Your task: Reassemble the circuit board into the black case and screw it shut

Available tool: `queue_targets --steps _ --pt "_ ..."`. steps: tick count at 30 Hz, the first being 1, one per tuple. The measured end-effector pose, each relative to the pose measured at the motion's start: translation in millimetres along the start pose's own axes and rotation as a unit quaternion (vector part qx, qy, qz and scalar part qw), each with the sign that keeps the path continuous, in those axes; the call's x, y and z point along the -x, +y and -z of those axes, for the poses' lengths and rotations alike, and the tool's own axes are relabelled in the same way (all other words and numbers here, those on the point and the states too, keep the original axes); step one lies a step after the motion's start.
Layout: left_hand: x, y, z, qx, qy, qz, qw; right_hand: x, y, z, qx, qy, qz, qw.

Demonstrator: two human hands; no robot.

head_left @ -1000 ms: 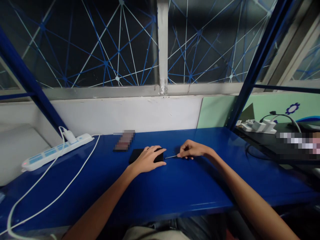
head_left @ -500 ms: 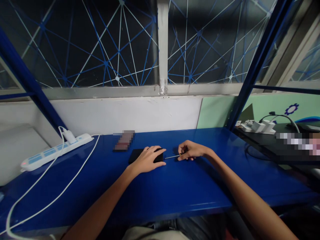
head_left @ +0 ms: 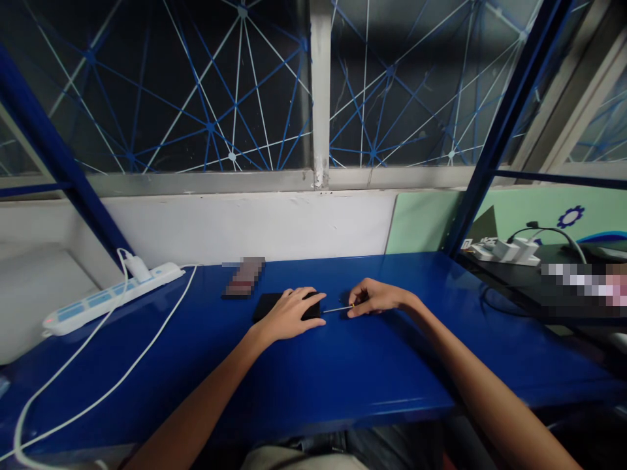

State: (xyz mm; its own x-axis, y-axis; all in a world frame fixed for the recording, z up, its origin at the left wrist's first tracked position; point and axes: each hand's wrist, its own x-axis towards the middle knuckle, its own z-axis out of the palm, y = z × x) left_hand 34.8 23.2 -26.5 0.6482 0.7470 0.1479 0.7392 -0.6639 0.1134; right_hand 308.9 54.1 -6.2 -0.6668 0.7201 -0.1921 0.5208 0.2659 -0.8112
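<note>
A flat black rectangular device (head_left: pixel 267 305) lies on the blue table (head_left: pixel 343 372) near its middle. My left hand (head_left: pixel 291 314) rests on top of the device's right half and presses it down, fingers spread over it. My right hand (head_left: pixel 375 297) is just to the right, pinching a thin screwdriver (head_left: pixel 337 309) whose metal shaft points left at the device's right edge. The tip of the shaft is hidden by my left fingers.
A white power strip (head_left: pixel 105 297) with a plug and white cable (head_left: pixel 98 362) lies at the left. A blurred small object (head_left: pixel 243 277) sits behind the device. A white wall and windows close the back. Chargers and cables (head_left: pixel 509 249) sit on a dark bench at right.
My right hand has shifted slightly left with the screwdriver toward the device. My left hand stays on the device. The view has tilted a little.
</note>
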Motion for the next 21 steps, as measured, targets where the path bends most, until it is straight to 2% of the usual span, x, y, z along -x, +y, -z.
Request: queue_targets --steps 6,12,21 --pt "-0.6 -2.1 -2.9 0.002 0.004 -0.001 1.000 -2.1 2.3 0.6 -0.023 -0.001 -0.006 1.000" --pt "-0.5 -1.1 -1.2 0.005 -0.001 0.000 1.000 -1.5 5.7 2.2 -0.018 -0.013 0.026 0.999" --pt "0.1 1.1 1.1 0.007 -0.001 -0.001 1.000 -0.6 1.0 0.6 0.004 -0.003 0.005 1.000"
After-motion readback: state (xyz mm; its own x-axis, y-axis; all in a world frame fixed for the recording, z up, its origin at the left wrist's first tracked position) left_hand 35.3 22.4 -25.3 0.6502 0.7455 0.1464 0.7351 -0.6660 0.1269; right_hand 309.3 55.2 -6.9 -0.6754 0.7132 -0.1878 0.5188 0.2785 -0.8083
